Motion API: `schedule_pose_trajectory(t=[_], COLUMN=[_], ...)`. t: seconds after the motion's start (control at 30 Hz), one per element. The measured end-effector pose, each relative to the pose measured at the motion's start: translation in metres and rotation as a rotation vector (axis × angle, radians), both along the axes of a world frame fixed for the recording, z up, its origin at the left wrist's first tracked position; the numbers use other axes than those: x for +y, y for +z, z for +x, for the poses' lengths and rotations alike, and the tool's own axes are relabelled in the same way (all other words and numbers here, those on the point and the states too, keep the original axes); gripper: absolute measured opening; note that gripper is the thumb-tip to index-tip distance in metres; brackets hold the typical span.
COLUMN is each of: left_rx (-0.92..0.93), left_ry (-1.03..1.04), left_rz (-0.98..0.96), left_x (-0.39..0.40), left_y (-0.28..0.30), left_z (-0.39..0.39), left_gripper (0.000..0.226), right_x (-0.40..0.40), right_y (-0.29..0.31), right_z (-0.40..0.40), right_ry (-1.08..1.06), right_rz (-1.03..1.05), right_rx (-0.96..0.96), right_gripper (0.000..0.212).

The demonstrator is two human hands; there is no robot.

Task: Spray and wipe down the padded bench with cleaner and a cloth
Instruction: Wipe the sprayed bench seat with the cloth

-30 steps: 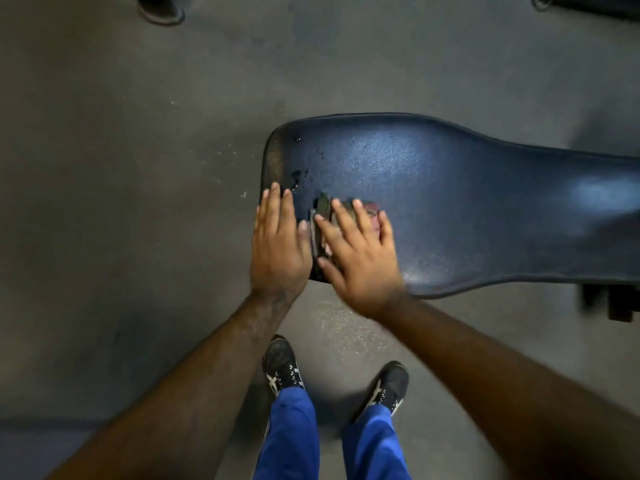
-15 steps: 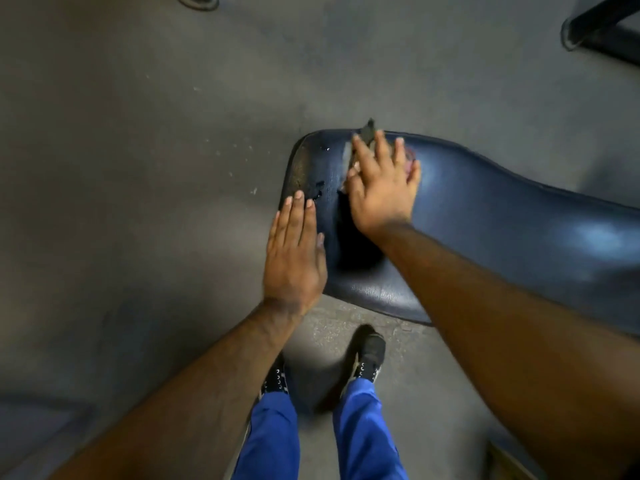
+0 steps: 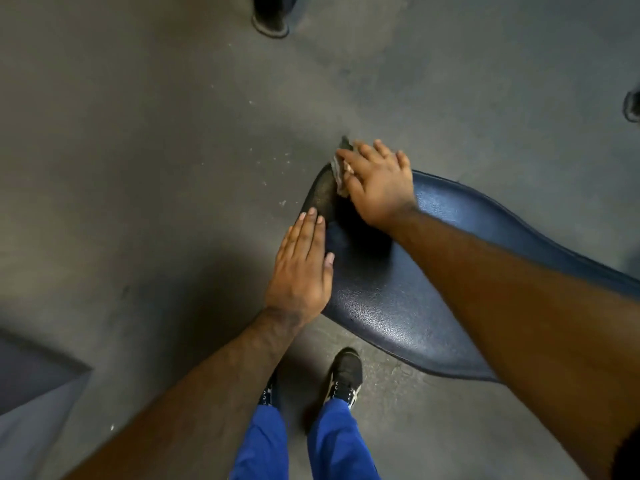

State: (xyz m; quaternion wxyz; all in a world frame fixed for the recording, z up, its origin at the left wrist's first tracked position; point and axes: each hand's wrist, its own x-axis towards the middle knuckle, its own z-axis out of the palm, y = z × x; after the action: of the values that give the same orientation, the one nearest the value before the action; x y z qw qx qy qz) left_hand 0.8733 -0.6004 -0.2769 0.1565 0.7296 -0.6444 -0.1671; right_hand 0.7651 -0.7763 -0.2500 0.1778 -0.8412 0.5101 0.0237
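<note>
A dark blue padded bench (image 3: 391, 306) runs from the middle of the view to the right edge. My right hand (image 3: 379, 183) presses a small grey cloth (image 3: 341, 168) flat against the pad's far left corner; most of the cloth is hidden under the palm. My left hand (image 3: 301, 268) lies flat on the pad's near left edge, fingers together, holding nothing. No spray bottle is in view.
Grey concrete floor (image 3: 138, 150) surrounds the bench. My two feet in black shoes (image 3: 344, 375) stand just below the pad. Dark equipment feet sit at top centre (image 3: 272, 26) and at the right edge (image 3: 633, 107). A dark mat corner (image 3: 31, 368) lies at lower left.
My right hand has slid the cloth from the pad's near side across to its far left corner. My left hand has stayed on the near left edge. The view has shifted.
</note>
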Motion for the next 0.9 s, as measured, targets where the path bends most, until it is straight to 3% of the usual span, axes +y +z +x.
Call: schedule_pose_trajectory(t=[0.07, 0.17, 0.2, 0.3, 0.33, 0.43, 0.47, 0.57, 0.6, 0.7, 0.73, 0.83, 0.9], left_rx=[0.003, 0.005, 0.006, 0.048, 0.06, 0.073, 0.065, 0.009, -0.007, -0.016, -0.012, 0.009, 0.027], left_ry=[0.005, 0.005, 0.008, 0.026, 0.038, 0.1, 0.123, 0.156, 0.153, 0.145, 0.153, 0.167, 0.172], left_rz=[0.0, 0.015, 0.02, 0.03, 0.028, 0.021, 0.027, 0.057, 0.066, 0.07, 0.066, 0.037, 0.037], left_x=[0.001, 0.001, 0.001, 0.002, 0.005, 0.018, 0.025, 0.044, 0.049, 0.058, 0.061, 0.067, 0.069], left_y=[0.001, 0.004, 0.005, 0.01, 0.015, 0.037, 0.043, 0.051, 0.053, 0.052, 0.052, 0.052, 0.054], left_z=[0.0, -0.002, -0.002, 0.002, 0.006, 0.025, 0.031, 0.044, 0.046, 0.053, 0.052, 0.051, 0.049], left_gripper=[0.058, 0.058, 0.058, 0.058, 0.056, 0.046, 0.045, 0.048, 0.052, 0.059, 0.057, 0.054, 0.057], right_x=[0.02, 0.036, 0.03, 0.044, 0.058, 0.067, 0.055, 0.063, 0.081, 0.109, 0.102, 0.117, 0.155], right_y=[-0.001, -0.002, -0.003, -0.002, -0.002, -0.002, -0.001, 0.004, 0.005, 0.001, 0.003, 0.006, 0.005], right_z=[0.007, -0.023, -0.028, -0.004, 0.005, -0.011, -0.017, 0.0, 0.011, 0.006, 0.002, 0.009, 0.01], right_ry=[0.043, 0.388, 0.356, -0.056, -0.038, 0.35, 0.367, 0.008, 0.037, 0.426, 0.436, 0.138, 0.263], right_rz=[-0.038, -0.079, -0.089, -0.084, -0.078, -0.071, -0.064, -0.026, -0.051, -0.074, -0.069, -0.072, -0.089], right_rx=[-0.001, -0.035, -0.032, -0.02, -0.032, -0.079, -0.072, -0.053, -0.045, -0.069, -0.058, -0.032, -0.024], right_gripper=[0.05, 0.054, 0.055, 0.054, 0.052, 0.051, 0.052, 0.053, 0.052, 0.05, 0.051, 0.049, 0.046])
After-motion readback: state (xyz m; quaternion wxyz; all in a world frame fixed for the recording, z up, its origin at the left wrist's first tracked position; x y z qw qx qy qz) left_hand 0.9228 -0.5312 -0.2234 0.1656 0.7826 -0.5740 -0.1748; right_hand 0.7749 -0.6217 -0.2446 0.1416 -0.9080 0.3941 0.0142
